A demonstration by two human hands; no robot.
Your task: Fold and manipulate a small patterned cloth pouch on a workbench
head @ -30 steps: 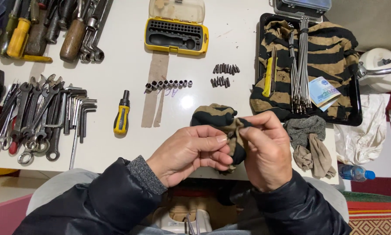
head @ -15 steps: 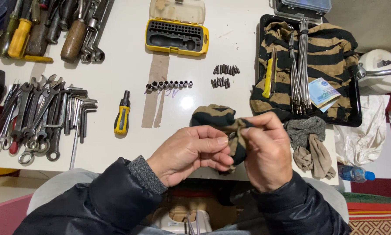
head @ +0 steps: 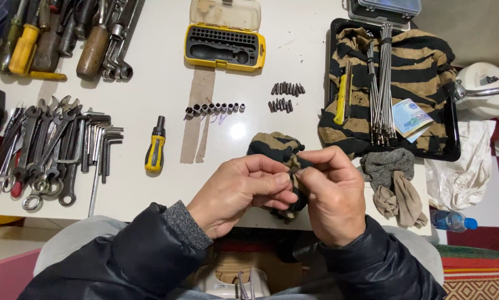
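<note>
At lower centre of the frame, a soft, crumpled tan-and-black striped cloth sits bunched on the white table's front edge. Both hands curl fist-like, the left hand and right hand pinching the cloth's folds together between thumbs and fingertips.

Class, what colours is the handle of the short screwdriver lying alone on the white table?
Yellow and black, on the short screwdriver; the head view shows it.

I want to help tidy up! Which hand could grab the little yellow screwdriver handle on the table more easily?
Probably the left hand. The yellow stubby handle lies on the white table on its side, with nothing between. The right hand would have to cross over the striped cloth both pinch.
</note>
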